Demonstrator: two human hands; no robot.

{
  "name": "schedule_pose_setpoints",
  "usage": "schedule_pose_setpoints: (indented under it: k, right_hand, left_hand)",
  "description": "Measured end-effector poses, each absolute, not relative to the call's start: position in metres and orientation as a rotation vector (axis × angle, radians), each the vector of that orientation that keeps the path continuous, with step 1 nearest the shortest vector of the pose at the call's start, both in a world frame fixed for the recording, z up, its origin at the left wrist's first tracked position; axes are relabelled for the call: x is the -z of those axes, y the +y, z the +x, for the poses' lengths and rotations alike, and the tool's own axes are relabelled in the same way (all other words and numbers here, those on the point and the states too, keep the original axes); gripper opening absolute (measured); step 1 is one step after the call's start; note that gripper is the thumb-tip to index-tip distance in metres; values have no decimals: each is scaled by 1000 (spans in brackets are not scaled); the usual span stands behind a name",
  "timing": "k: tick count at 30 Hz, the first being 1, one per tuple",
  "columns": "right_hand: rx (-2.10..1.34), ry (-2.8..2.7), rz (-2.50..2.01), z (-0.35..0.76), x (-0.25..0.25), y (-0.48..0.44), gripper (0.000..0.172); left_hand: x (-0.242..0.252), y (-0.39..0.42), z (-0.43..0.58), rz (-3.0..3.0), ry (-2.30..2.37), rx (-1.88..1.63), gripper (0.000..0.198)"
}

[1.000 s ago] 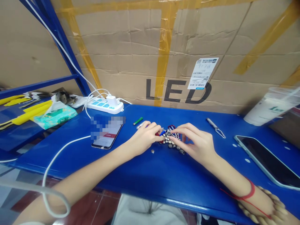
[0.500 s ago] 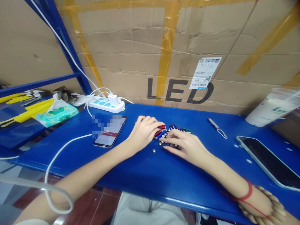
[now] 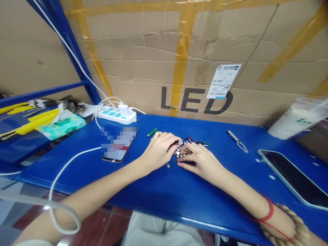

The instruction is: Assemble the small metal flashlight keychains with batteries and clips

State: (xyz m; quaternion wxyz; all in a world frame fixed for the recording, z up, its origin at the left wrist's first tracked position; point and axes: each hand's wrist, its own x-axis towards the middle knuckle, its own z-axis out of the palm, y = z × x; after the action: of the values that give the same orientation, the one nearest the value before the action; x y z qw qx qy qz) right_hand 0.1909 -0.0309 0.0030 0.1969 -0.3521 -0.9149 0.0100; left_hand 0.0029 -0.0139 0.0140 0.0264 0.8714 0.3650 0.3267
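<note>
Open blue table (image 3: 164,191) runs from the hands to the near edge; a cardboard box (image 3: 143,68) stands along the far edge; a lit phone (image 3: 116,153) bounds the left, a dark phone (image 3: 294,179) the right; mid-table, the left hand (image 3: 160,148) pinches a silver-ended tube (image 3: 180,141); the right hand (image 3: 205,160) curls over metal pieces (image 3: 177,152), its grip impossible to tell; they look small, round, shiny, heaped, one lying apart, near left.

Left hand (image 3: 161,150) held a silver-ended piece (image 3: 180,141); right hand (image 3: 205,160) lay at small metal pieces (image 3: 178,152) on blue counter (image 3: 153,193). LED carton (image 3: 140,71) stood far.
</note>
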Motion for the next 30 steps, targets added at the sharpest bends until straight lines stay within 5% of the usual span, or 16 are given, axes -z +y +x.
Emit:
schedule_pose_setpoints:
  k: [9, 20, 30]
  right_hand:
    - [-256, -2486, -1030, 191, -4, -30, 6]
    - [243, -1922, -900, 195, -17, -40, 7]
    - [365, -2053, -792, 195, -12, -39, 12]
  left_hand:
    - [-15, -15, 4, 2726, 1153, -956, 17]
    - [-21, -12, 1, 2631, 1136, -851, 19]
    - [-11, -15, 3, 2709, 1022, -826, 23]
